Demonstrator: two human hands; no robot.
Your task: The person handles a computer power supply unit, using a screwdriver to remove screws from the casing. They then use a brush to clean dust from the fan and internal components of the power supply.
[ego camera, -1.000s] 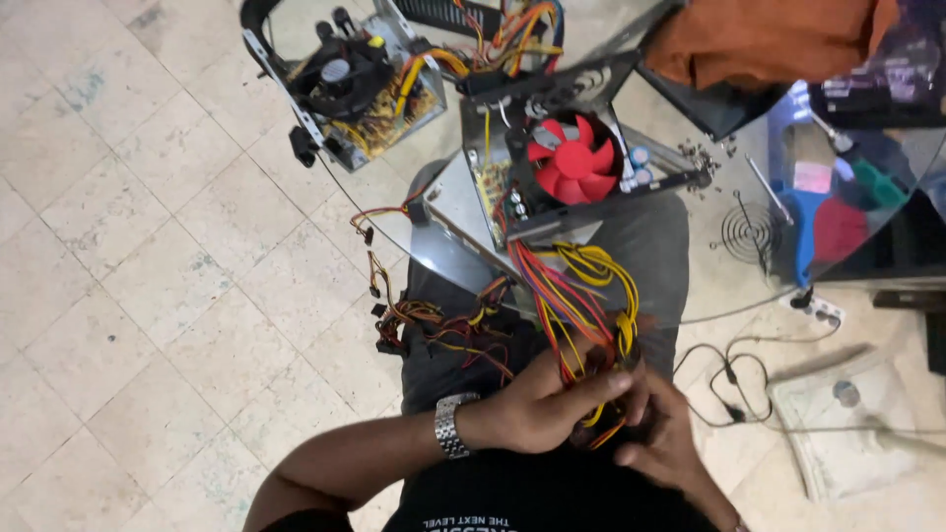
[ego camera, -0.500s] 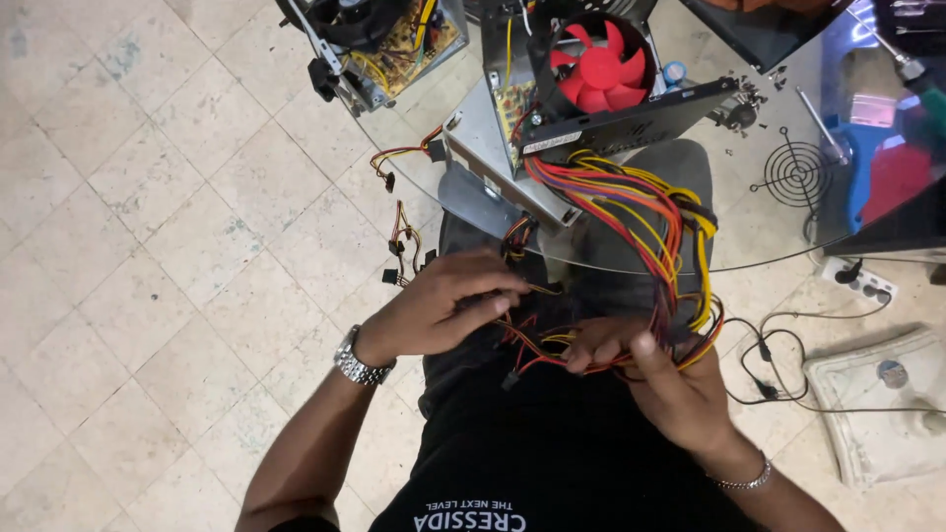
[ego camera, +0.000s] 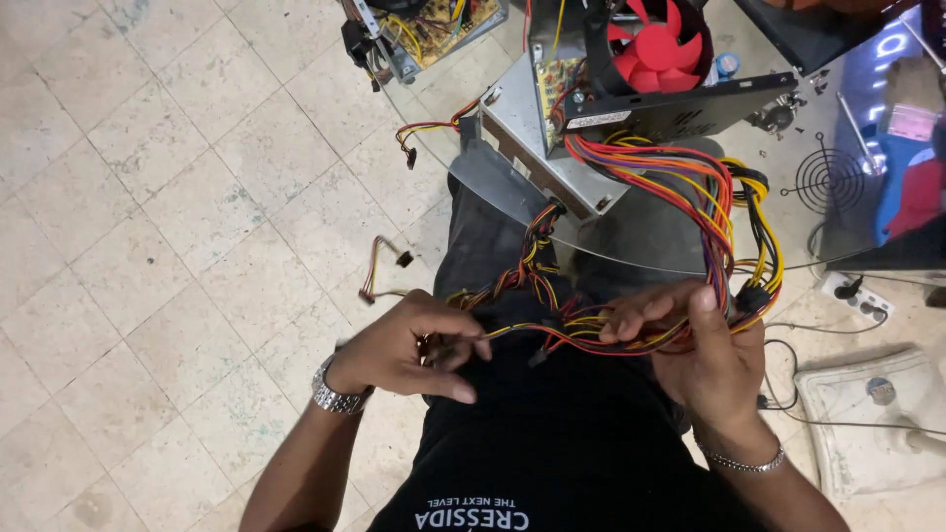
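Observation:
I sit looking down at my lap. My left hand (ego camera: 409,345), with a metal watch at the wrist, pinches a few thin wires of a coloured wire bundle (ego camera: 631,325). My right hand (ego camera: 700,360), wearing a thin bracelet, is closed around the thick part of the same bundle of red, yellow, orange and black wires. The bundle loops up to an open power supply unit (ego camera: 631,108) with a red fan (ego camera: 655,44), which rests on a glass table edge above my knees.
A second opened power supply (ego camera: 429,30) with exposed circuit board lies on the tiled floor at top. A loose connector lead (ego camera: 379,266) lies by my left knee. A round fan grille (ego camera: 830,177), a power strip (ego camera: 857,296) and a white tray (ego camera: 877,414) are at right.
My hands have moved apart: the left slid out along a few wires to the left, the right stayed gripping the bundle. The view has tilted down, closer to my lap.

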